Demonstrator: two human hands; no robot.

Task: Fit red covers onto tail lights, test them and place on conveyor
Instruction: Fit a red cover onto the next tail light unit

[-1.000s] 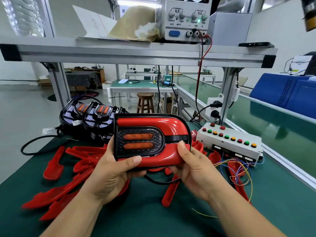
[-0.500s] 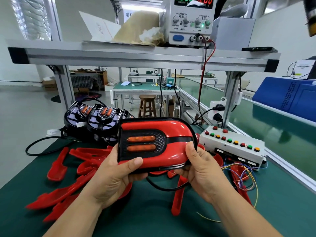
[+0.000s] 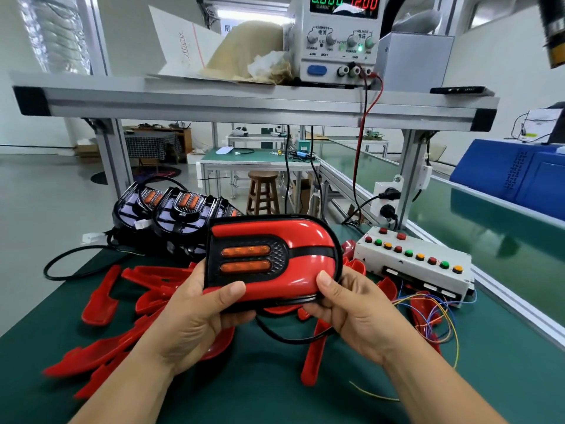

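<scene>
left hand (image 3: 195,319): thumb laid across the lower front edge of the tail light (image 3: 253,258), other fingers curled beneath it, gripping. right hand (image 3: 357,310): thumb on the lower right corner, fingers wrapped under the housing, gripping. both forearms enter from the bottom edge and converge. the light is held facing the camera above the table (image 3: 275,399), over loose covers (image 3: 101,295). a glossy fitted cover (image 3: 305,234) sits in its black frame. two stacked orange lenses lie in a textured black panel at left, with a black band running right. a cable (image 3: 287,339) loops below. bare lights (image 3: 180,209) stand behind, and a button box (image 3: 409,270) is at right.
</scene>
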